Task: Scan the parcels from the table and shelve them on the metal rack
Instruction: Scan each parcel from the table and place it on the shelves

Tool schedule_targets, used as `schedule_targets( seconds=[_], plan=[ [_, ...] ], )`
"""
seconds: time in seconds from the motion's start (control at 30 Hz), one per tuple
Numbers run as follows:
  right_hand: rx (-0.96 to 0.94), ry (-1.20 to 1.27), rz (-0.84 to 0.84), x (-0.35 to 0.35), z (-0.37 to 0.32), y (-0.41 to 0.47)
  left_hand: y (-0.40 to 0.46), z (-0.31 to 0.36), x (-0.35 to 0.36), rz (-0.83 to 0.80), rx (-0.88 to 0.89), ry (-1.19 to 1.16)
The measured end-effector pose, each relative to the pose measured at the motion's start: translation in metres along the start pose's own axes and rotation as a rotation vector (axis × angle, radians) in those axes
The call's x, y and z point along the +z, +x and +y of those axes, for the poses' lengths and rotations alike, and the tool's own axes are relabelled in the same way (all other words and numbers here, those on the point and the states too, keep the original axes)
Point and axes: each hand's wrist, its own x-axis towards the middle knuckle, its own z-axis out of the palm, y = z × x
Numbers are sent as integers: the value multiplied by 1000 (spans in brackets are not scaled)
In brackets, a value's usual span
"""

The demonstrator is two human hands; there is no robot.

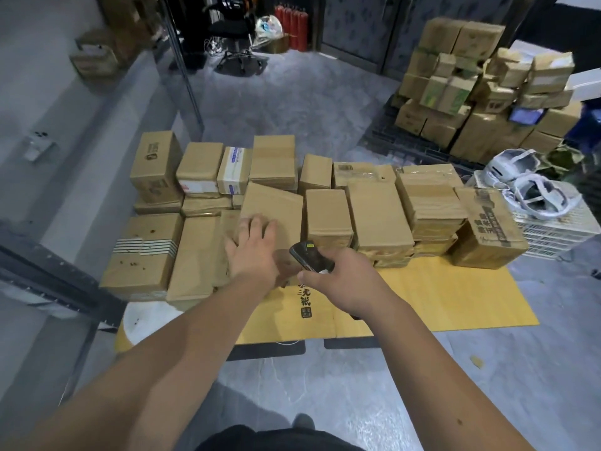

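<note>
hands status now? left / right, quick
Left hand: open, fingers spread flat on the tilted parcel.
Right hand: grip closed around the black handheld scanner.

A black swivel office chair [235, 34] stands on the grey floor at the back, with a row of red fire extinguishers [291, 26] just to its right. At the far right, white headsets [523, 180] lie on a stack of white plastic crates [559, 229]. A white phone [39, 146] lies on the grey ledge at the left.
</note>
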Motion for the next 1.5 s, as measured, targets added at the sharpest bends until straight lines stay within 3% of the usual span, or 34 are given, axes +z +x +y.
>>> schedule_targets(
  seconds=[0.27,0.47,0.77,0.97,1.2,1.33,1.5],
  plan=[
    [-32,-12,-35,13,-9,27,-11,-30,-8,92,3,-185],
    [-77,-21,-104,36,-41,31,-10,-80,-7,129,-29,-465],
    [-43,-11,-57,68,-102,36,1,-156,-9,17,-103,-1074],
    [13,-19,22,91,-133,41,8,-195,-18,-15,-161,-1261],
    [40,-14,43,106,-141,48,11,-235,-15,13,-165,-1224],
    [40,-38,13,111,-144,54,12,-257,-7,90,-244,-1122],
    [53,-70,-14,121,-149,58,17,-263,-2,43,-332,-1097]
  ],
)
